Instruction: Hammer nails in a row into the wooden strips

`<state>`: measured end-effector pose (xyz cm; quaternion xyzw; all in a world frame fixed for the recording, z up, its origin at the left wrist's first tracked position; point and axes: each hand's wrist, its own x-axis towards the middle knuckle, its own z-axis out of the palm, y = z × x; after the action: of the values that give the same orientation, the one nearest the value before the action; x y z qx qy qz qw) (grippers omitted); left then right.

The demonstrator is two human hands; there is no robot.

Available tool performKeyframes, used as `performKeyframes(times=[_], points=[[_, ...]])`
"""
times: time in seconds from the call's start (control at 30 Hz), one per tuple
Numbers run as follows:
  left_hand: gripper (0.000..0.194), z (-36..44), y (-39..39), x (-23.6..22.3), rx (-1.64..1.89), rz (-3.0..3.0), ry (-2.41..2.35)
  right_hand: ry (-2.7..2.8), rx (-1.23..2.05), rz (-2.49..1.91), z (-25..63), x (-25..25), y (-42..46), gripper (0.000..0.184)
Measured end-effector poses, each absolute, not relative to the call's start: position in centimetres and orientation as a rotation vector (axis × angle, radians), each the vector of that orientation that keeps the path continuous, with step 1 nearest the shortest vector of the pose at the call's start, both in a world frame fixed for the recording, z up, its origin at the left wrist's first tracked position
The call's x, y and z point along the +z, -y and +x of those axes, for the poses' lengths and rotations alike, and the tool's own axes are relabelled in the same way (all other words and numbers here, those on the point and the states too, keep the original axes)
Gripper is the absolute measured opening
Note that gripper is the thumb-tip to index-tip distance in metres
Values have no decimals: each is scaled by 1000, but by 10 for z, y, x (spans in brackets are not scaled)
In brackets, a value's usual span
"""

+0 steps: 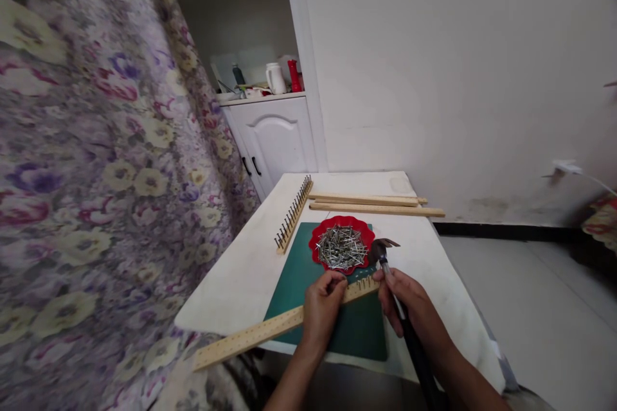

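A claw hammer with a dark head and black handle is gripped in my right hand, head upward. The right fingertips are at the far right end of a pale wooden strip drilled with rows of holes. Several nails stand upright in the strip between my hands. My left hand rests over the strip, thumb and index finger pinched at a nail that is mostly hidden. Just beyond the fingers, a red scalloped dish is heaped with loose nails.
A green mat lies under the strip on the white-covered table. A strip full of upright nails stands at the back left. Several bare wooden strips lie along the back. A floral curtain hangs left.
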<state>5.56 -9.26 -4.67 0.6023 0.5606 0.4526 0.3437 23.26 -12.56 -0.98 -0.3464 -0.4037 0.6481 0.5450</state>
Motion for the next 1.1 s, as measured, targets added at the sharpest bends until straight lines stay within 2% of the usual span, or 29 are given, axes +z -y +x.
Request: performKeyframes(times=[0.37,0.67,1.1], points=[[16,63,86,-57,1153,1696,-1472,989,1630,-856,225,-13,126,32],[13,63,86,-58,1108,1769,-1501,993,1732,-809,223,-17,127,28],[14,64,86,-56,1060,1773,-1496,1069,1798,-917,213,-17,128,40]])
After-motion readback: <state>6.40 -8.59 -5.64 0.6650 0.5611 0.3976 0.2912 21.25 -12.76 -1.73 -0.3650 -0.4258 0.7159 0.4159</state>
